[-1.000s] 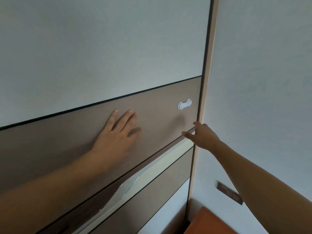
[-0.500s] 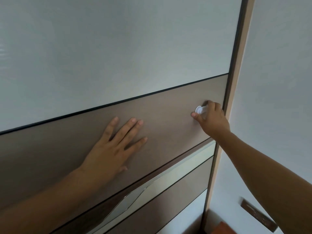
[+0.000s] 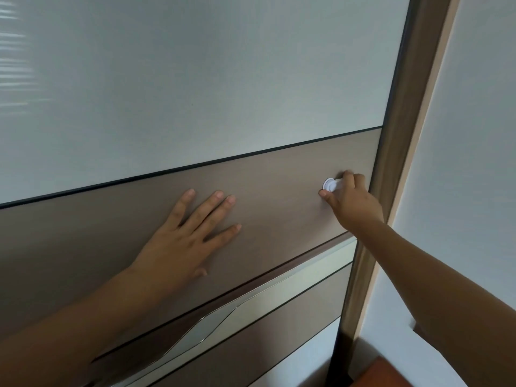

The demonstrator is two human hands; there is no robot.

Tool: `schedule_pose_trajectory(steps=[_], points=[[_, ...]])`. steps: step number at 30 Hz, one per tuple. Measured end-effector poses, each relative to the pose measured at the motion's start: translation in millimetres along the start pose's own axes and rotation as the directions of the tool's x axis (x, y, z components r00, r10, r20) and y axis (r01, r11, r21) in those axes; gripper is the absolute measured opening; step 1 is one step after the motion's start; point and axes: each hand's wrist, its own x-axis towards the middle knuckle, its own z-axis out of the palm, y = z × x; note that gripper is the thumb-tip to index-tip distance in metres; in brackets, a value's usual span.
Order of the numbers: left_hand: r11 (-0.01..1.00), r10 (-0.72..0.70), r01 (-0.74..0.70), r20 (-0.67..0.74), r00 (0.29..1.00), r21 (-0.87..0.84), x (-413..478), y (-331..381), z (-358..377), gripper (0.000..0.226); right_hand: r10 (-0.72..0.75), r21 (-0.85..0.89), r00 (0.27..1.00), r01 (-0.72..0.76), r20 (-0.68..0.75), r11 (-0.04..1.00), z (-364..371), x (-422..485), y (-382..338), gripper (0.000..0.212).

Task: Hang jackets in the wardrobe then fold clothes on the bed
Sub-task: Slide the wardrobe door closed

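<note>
The wardrobe's sliding door (image 3: 195, 88) fills the view, with a pale upper panel and a brown band across the middle. My left hand (image 3: 184, 236) lies flat on the brown band, fingers spread and straight. My right hand (image 3: 351, 199) is at the door's right end and pinches the small white handle (image 3: 329, 185) fixed there, next to the brown frame (image 3: 405, 135). No jackets or clothes are in view.
A silver wavy trim strip (image 3: 212, 322) runs below the brown band. A white wall (image 3: 474, 163) stands to the right of the wardrobe frame. An orange-brown surface (image 3: 377, 372) shows at the bottom right corner.
My right hand rose from the door's edge to the white handle and took hold of it. My left hand stayed flat on the brown band. The view shifted closer and to the right.
</note>
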Motion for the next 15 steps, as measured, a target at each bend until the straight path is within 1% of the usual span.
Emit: schedule_pose_trajectory(steps=[3, 5, 7, 8, 9, 11, 14, 15], points=[[1.000, -0.011, 0.011, 0.022, 1.000, 0.005, -31, -14, 1, 0.125, -0.009, -0.009, 1.000, 0.009, -0.016, 1.000, 0, -18, -28, 0.053], [1.000, -0.017, 0.017, 0.023, 1.000, 0.010, -54, -23, 2, 0.125, -0.004, -0.017, 1.000, 0.004, 0.004, 1.000, 1, -31, -49, 0.050], [1.000, -0.025, 0.025, 0.021, 0.999, 0.004, -78, -32, 3, 0.126, 0.019, -0.016, 1.000, -0.019, -0.016, 1.000, 0, -44, -71, 0.058], [1.000, -0.029, 0.029, 0.028, 0.999, 0.005, -89, -37, 3, 0.126, 0.014, -0.035, 1.000, -0.015, -0.019, 0.999, 0, -51, -81, 0.058], [0.999, -0.034, 0.034, 0.038, 0.999, 0.008, -101, -42, 3, 0.126, -0.021, -0.096, 1.000, 0.021, 0.004, 0.995, 0, -59, -90, 0.053], [0.999, -0.043, 0.042, 0.057, 0.997, 0.015, -124, -52, 4, 0.128, -0.094, -0.147, 0.994, 0.100, 0.052, 0.984, -1, -75, -109, 0.046], [0.998, -0.053, 0.051, 0.071, 0.996, 0.026, -159, -66, 6, 0.129, -0.074, -0.080, 0.997, 0.076, 0.020, 0.994, -4, -98, -139, 0.045], [0.998, -0.057, 0.055, 0.079, 0.995, 0.025, -171, -71, 6, 0.129, -0.091, -0.066, 0.996, 0.092, 0.016, 0.994, -2, -105, -150, 0.044]])
